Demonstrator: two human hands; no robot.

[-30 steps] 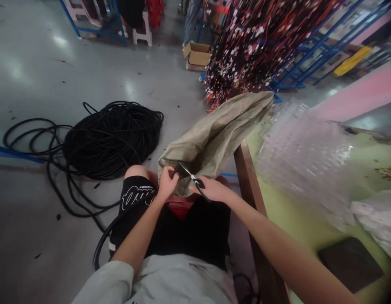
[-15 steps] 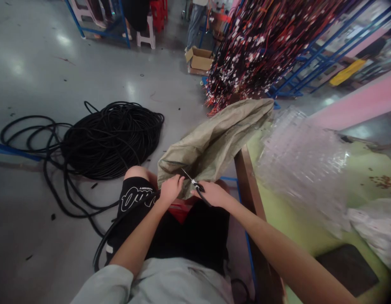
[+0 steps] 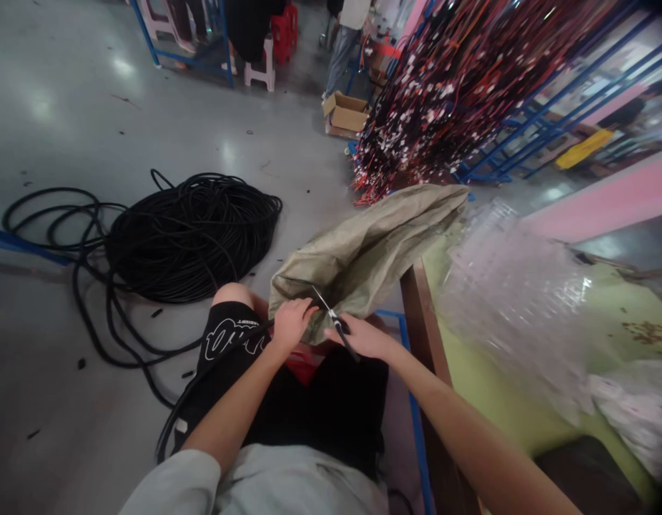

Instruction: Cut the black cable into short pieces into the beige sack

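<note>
My left hand (image 3: 292,320) is closed round the end of a thick black cable (image 3: 224,350), which runs back over my thigh towards the floor. In my right hand (image 3: 363,336) is a pair of scissors (image 3: 337,323) with dark handles, its blades pointing up and left near my left fingertips. Whether the blades touch the cable cannot be made out. Beneath and beyond both hands, a beige woven sack (image 3: 352,250) lies with its mouth towards me. Something red (image 3: 304,363) shows on my lap under the sack's edge.
A big coil of black cable (image 3: 191,236) lies on the floor at left, with short black pieces scattered around. To the right, a green-topped table (image 3: 470,343) bears clear plastic bags (image 3: 518,286). Bundled wires (image 3: 432,107) hang from a blue rack beyond, near an open carton (image 3: 346,114).
The view has shifted slightly, so the background sits a little lower and further right. Both hands keep nearly the same pose, with the scissors still beside the left fingertips.
</note>
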